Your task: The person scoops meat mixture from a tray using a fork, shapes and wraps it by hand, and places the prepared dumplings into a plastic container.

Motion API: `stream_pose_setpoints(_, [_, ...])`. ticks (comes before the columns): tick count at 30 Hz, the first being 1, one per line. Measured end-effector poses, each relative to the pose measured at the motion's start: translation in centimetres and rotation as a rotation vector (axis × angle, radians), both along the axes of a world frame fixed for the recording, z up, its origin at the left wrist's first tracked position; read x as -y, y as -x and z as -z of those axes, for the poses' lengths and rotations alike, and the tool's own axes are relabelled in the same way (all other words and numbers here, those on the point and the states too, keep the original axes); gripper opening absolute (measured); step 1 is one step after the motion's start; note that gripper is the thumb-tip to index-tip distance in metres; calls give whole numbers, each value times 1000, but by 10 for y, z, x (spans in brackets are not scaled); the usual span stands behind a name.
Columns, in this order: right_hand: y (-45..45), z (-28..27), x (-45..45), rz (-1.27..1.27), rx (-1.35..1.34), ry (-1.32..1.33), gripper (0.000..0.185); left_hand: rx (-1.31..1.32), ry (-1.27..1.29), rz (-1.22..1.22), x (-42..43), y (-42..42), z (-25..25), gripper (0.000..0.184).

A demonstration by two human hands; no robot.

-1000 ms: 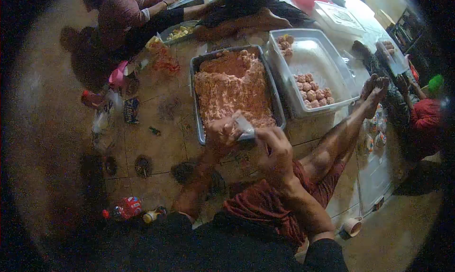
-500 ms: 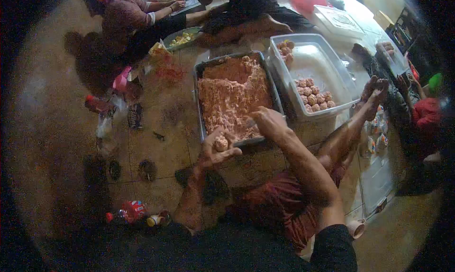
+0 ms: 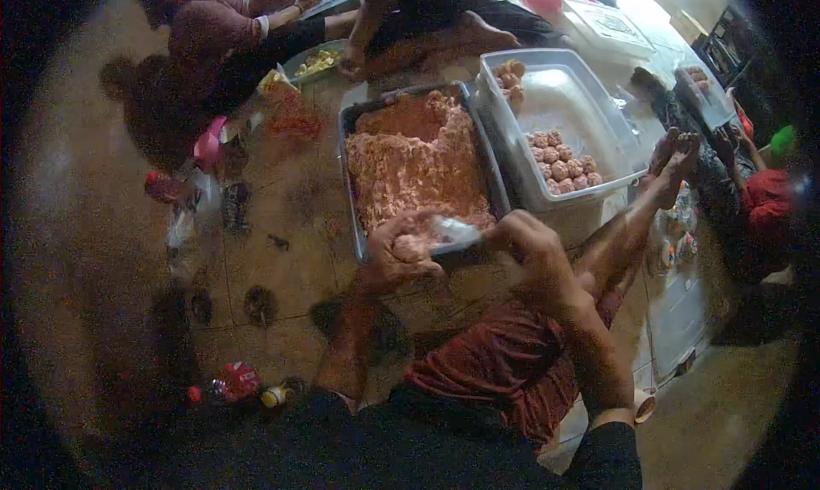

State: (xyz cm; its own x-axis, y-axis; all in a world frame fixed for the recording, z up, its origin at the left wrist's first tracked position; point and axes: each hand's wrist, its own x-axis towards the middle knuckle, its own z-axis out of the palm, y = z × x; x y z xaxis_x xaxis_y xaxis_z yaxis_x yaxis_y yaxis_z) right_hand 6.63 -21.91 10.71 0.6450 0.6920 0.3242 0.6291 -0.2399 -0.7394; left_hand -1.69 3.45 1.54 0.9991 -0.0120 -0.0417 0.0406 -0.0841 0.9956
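Observation:
My left hand (image 3: 395, 255) cups a lump of pinkish mixture (image 3: 412, 247) at the near edge of a grey tray (image 3: 348, 166). A thick layer of the same coarse mixture (image 3: 418, 170) fills most of that tray, with a hollow at its far end. My right hand (image 3: 528, 234) grips a shiny spoon (image 3: 457, 230), whose bowl points left toward the lump; motion blurs it slightly. To the right, a clear plastic tub (image 3: 589, 191) holds two groups of rolled balls (image 3: 559, 161), one in the near left corner and one at the far left.
A bowl of yellowish pieces (image 3: 318, 63) sits beyond the tray, near other people seated on the floor. A white lid (image 3: 608, 27) lies at the back right. Red-labelled bottles (image 3: 235, 381) lie at lower left. Another person's feet and legs stretch beside the tub.
The spoon has come up out of the tray's near right corner to the lump in my left hand. My right hand has moved right and slightly down.

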Motion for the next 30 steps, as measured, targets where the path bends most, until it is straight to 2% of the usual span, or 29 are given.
stream_pose_setpoints(1, [2,-5,3,89,-26,-12,20,38,-35,-22,0,1,-2,29])
stream_pose_setpoints(4, [5,-3,0,67,-34,-18,18,166,-146,-79,1,1,-7,19])
stream_pose_setpoints(8, [14,18,-8,19,-18,-6,18,191,-25,-208,1,-5,27,16])
stream_pose_setpoints(10, [19,23,-13,41,-13,-13,16,325,-228,-190,3,-11,28,21])
stream_pose_setpoints(11, [21,24,-14,43,-14,-12,16,325,-228,-189,6,-11,22,21])
stream_pose_setpoints(14, [24,28,-21,52,-54,-5,24,446,-514,-183,13,-11,12,30])
stream_pose_setpoints(17, [18,35,-31,136,-38,-142,21,277,-560,-272,17,-4,25,24])
stream_pose_setpoints(19, [1,32,-39,270,-3,-99,12,288,-347,-76,20,2,-10,21])
stream_pose_setpoints(23, [-51,94,-72,171,107,33,16,199,-216,-74,23,21,-30,22])
stream_pose_setpoints(24, [-62,120,-79,138,126,87,17,27,99,-80,18,23,-25,24])
stream_pose_setpoints(26, [-81,163,-72,51,137,238,21,-148,415,-80,3,27,-6,27])
stream_pose_setpoints(27, [-82,152,-67,24,126,340,23,-149,539,30,-7,24,3,23])
stream_pose_setpoints(28, [-87,140,-66,35,-58,644,23,-146,606,80,-10,24,12,21])
stream_pose_setpoints(29, [-78,143,-50,8,125,456,23,-147,673,130,-11,23,13,20])
stream_pose_setpoints(30, [-70,145,-34,-5,330,285,23,-152,525,60,-1,26,-5,16])
